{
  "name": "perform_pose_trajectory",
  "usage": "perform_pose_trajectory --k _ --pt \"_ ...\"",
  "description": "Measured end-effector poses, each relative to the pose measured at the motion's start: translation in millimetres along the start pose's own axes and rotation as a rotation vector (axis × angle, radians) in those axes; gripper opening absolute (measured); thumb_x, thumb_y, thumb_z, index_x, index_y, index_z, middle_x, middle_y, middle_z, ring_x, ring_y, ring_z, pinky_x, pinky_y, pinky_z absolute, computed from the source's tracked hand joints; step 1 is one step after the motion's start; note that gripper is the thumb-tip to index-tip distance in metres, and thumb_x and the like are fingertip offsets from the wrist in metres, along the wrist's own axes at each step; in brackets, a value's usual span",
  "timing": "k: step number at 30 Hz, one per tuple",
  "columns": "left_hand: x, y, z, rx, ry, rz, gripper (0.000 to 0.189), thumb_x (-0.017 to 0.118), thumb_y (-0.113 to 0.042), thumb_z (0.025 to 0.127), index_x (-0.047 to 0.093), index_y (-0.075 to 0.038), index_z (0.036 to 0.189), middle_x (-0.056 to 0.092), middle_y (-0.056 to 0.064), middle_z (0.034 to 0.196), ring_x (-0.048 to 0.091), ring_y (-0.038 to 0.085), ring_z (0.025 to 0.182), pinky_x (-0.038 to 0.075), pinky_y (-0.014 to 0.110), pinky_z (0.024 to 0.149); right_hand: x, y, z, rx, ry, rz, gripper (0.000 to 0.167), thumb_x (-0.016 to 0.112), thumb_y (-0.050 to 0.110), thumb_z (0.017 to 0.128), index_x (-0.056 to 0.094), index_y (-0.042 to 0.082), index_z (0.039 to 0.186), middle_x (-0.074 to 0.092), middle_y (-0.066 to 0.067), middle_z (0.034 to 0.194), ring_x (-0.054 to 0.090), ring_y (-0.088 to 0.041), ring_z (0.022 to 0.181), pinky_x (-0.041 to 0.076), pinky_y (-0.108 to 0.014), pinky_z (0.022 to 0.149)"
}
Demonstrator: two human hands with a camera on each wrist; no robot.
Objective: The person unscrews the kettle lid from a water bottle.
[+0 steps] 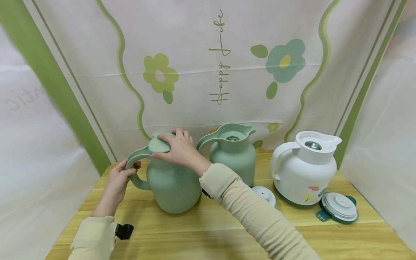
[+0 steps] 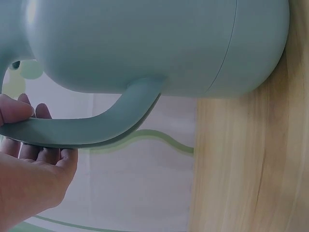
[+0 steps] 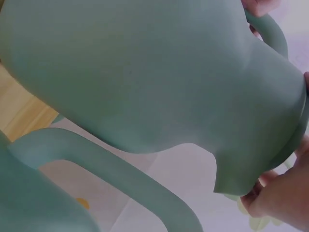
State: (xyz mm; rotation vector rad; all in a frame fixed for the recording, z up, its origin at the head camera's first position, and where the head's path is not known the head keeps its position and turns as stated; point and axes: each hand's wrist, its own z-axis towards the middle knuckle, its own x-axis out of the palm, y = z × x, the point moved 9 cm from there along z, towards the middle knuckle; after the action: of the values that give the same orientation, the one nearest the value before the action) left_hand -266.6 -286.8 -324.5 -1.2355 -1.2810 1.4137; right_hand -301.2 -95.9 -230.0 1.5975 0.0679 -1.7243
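Observation:
On the left of the head view stands a green vacuum jug (image 1: 173, 186) with its lid (image 1: 159, 145) at the mouth. My left hand (image 1: 116, 180) grips the upper part of this jug's handle (image 2: 104, 126), thumb on one side and fingers on the other in the left wrist view. From above, my right hand (image 1: 183, 151) holds the lid, its thumb along the near edge and its fingers over the far side. In the right wrist view, fingertips of the right hand (image 3: 285, 193) lie close by the jug's spout (image 3: 234, 181).
Just right stands a second green jug (image 1: 238, 159) without a lid, its handle (image 1: 204, 141) close to the first jug. Farther right is an open white jug (image 1: 302, 173). A white round lid (image 1: 264, 195) and a green-edged lid (image 1: 339, 206) lie on the wooden table (image 1: 182, 238). A printed curtain (image 1: 195, 43) hangs behind.

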Motion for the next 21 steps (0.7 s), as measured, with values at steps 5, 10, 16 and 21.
perform_pose_trajectory --k 5,10,16,21 --pt "-0.2 0.7 0.4 0.0 -0.007 -0.011 0.041 0.049 0.001 0.087 0.06 -0.036 0.1 0.063 -0.028 0.084 0.054 -0.005 0.093 0.035 0.02 0.088 2.4 1.3 2.6 -0.016 0.086 -0.003 0.06 0.056 0.047 0.091 0.038 0.033 0.146 0.026 -0.009 0.156 0.028 -0.03 0.138 0.024 -0.047 0.114" --pt "-0.5 1.4 0.2 -0.001 -0.006 -0.008 0.04 0.049 0.0 0.088 0.058 -0.036 0.102 0.063 -0.028 0.085 0.054 -0.006 0.092 0.036 0.02 0.087 4.6 1.6 3.8 -0.03 0.119 0.027 0.061 0.055 0.042 0.09 0.037 0.032 0.147 0.023 -0.008 0.159 0.025 -0.031 0.142 0.019 -0.049 0.117" --pt "-0.8 1.3 -0.2 0.0 -0.001 -0.007 0.04 0.049 0.0 0.088 0.058 -0.036 0.105 0.063 -0.029 0.085 0.055 -0.005 0.094 0.037 0.019 0.087 3.7 1.5 3.3 -0.038 0.001 0.039 0.065 0.062 0.056 0.085 0.045 0.031 0.142 0.03 -0.008 0.156 0.028 -0.032 0.141 0.019 -0.05 0.118" --pt "-0.4 1.7 0.9 -0.002 0.012 -0.004 0.039 0.049 -0.001 0.09 0.058 -0.037 0.104 0.063 -0.029 0.086 0.055 -0.007 0.094 0.037 0.017 0.087 1.5 0.4 1.5 -0.016 -0.067 0.056 0.067 0.067 0.057 0.081 0.048 0.029 0.139 0.034 -0.009 0.152 0.03 -0.029 0.14 0.024 -0.047 0.116"
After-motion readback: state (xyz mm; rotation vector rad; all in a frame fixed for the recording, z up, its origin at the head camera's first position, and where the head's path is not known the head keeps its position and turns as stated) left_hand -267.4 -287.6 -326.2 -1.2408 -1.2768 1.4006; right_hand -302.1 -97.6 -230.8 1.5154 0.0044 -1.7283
